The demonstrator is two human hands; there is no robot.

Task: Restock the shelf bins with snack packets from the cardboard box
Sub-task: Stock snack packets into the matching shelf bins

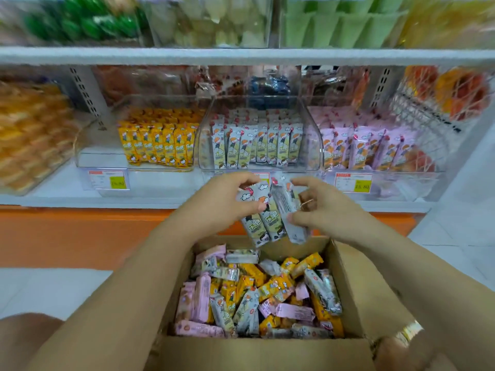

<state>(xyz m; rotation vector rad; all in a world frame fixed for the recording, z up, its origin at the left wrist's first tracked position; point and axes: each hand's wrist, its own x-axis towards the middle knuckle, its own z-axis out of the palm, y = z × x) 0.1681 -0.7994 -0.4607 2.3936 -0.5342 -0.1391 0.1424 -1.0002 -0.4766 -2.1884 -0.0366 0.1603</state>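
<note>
Shelf bins hold yellow (158, 143), grey (257, 145) and pink packets (369, 148). Both my left hand (227, 202) and right hand (321, 207) pinch grey packets (270, 212) above the cardboard box (356, 285) of mixed packets (257, 295).

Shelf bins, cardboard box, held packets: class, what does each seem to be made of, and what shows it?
Shelf bins: clear rigid plastic, perhaps acrylic; the stock shows through the glossy walls.
Cardboard box: matte brown cardboard, with folded flaps.
Held packets: thin glossy film, plastic or foil-lined, I cannot tell which; printed and shiny.
</note>
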